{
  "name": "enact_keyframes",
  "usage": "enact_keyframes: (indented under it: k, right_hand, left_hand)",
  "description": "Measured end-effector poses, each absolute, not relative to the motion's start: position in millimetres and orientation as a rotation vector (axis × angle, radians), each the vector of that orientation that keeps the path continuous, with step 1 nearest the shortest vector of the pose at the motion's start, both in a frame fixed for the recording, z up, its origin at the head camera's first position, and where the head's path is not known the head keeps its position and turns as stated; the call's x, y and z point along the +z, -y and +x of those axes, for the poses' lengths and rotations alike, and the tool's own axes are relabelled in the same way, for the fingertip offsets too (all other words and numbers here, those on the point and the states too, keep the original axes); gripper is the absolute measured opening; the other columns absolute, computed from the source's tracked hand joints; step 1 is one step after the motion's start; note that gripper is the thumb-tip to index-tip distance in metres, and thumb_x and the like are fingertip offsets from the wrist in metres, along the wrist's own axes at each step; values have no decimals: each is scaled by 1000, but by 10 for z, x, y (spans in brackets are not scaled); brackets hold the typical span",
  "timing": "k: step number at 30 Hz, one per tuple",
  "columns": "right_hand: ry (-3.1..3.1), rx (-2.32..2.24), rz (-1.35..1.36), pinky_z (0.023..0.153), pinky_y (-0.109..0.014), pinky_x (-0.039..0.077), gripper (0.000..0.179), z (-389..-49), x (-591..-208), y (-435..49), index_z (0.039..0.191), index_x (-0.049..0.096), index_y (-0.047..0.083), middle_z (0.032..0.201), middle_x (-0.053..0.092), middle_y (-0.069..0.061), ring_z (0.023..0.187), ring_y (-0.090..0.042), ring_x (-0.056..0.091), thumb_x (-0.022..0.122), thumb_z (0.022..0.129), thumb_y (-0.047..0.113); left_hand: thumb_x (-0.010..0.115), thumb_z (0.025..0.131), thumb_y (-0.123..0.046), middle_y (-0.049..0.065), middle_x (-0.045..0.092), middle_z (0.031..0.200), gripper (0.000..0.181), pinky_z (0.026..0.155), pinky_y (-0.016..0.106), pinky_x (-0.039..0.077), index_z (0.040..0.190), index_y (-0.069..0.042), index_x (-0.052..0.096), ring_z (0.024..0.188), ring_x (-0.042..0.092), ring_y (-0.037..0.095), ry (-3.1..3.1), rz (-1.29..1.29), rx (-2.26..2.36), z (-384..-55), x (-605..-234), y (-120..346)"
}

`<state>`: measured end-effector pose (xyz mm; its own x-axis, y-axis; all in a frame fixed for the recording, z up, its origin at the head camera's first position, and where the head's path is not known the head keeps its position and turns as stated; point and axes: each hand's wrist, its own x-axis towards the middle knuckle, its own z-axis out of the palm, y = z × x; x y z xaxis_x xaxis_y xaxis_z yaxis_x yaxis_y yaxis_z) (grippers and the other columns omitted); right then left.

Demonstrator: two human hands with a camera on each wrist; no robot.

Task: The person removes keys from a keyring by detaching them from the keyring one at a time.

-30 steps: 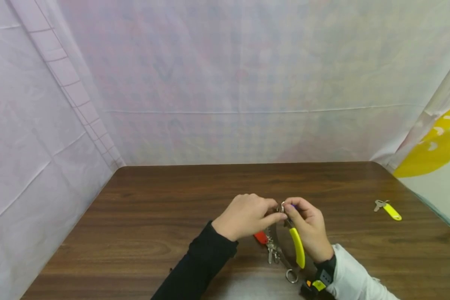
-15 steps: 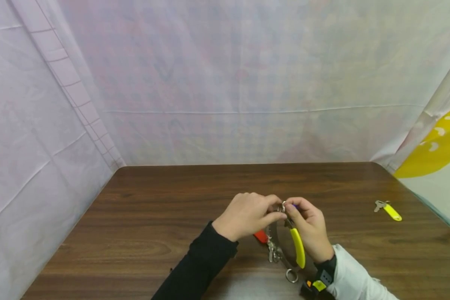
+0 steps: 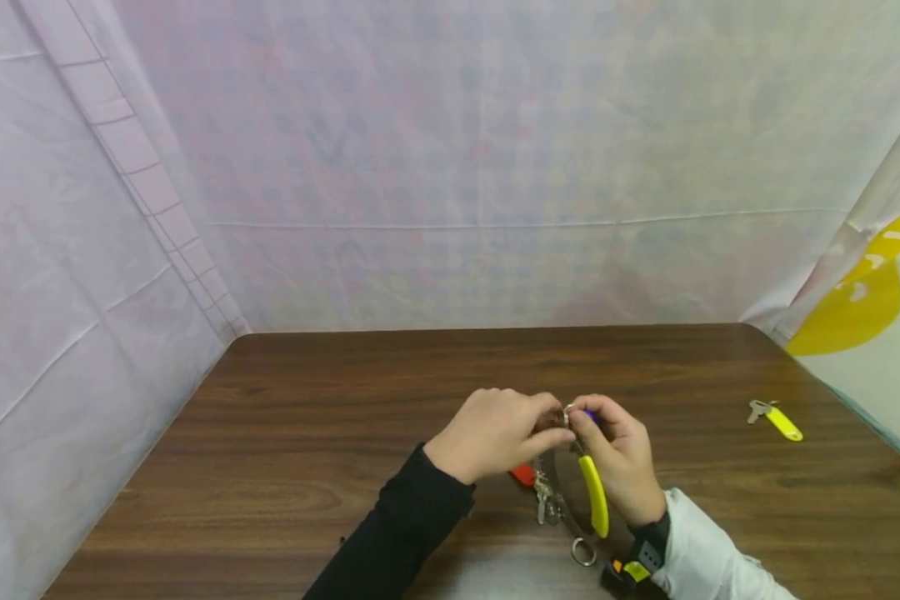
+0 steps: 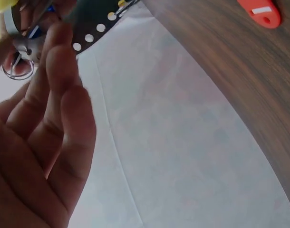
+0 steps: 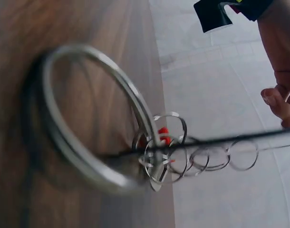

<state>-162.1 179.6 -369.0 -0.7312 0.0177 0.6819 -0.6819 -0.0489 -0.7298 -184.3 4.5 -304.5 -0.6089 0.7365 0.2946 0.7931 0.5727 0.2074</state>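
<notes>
In the head view my left hand (image 3: pixel 491 433) and right hand (image 3: pixel 618 450) meet over the table, fingertips nearly touching. The left thumb and fingers pinch the end of a dark strap (image 4: pixel 95 29) with a row of round holes. A small metal key ring (image 3: pixel 567 415) is pinched in my right fingers, beside something blue (image 3: pixel 592 416). Below the right hand hangs a curved yellow piece (image 3: pixel 595 497), its kind unclear. Several rings (image 5: pixel 202 159) run through the strap, which ends in a large metal ring (image 3: pixel 582 551). Fingertips partly hide the pinched parts.
Keys (image 3: pixel 543 504) and a red key tag (image 3: pixel 523 474) hang from the strap. A key with a yellow tag (image 3: pixel 783 423) lies at the right of the brown wooden table (image 3: pixel 307 392). A pale cloth (image 3: pixel 480 167) hangs behind it.
Both hands stay in nearly the same place. Only the fingertips shift slightly around the key ring, and the red tag, keys and yellow piece sway a little.
</notes>
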Motion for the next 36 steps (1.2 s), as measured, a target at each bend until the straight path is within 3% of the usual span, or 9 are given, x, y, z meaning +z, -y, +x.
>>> enact_keyframes:
  k: [3,14,24,29,36]
  right_hand:
    - [1737,1839,670,55,-16,47,22,-1621,-3692,-1792,94,63,4,82,63,8,67,-1,57,46,94,-11]
    - [1701,1886,630,58,-15,47,23,-1626,-3687,-1792,94,63,5,83,64,6,70,-1,59,46,94,-10]
    - [1636,1824,795,58,-15,47,24,-1646,-3697,-1783,97,61,-1,86,64,6,72,-1,59,44,92,-16]
    - [1649,1815,764,53,-17,45,21,-1633,-3693,-1776,95,61,-2,83,62,6,67,-1,56,45,92,-15]
    - [1734,1799,668,59,-14,47,21,-1630,-3696,-1814,95,61,5,84,63,11,71,2,57,47,94,-11]
  left_hand:
    - [58,92,-42,-12,66,74,38,46,10,33,121,-18,58,50,47,-7,2578,-1274,-457,-1848,-3057,-49]
    - [50,95,-44,-13,62,70,33,43,12,25,111,-21,65,47,39,-6,2496,-1274,-415,-1853,-3069,-55]
    - [45,99,-39,-11,65,71,32,44,10,29,109,-18,66,46,40,-6,2504,-1324,-378,-1860,-3046,-60]
    - [52,96,-42,-11,65,70,34,44,10,29,116,-17,63,45,43,-5,2515,-1307,-386,-1863,-3058,-66]
    - [57,92,-41,-12,65,71,33,45,10,25,117,-20,61,47,42,-5,2408,-1278,-370,-1880,-3100,-74]
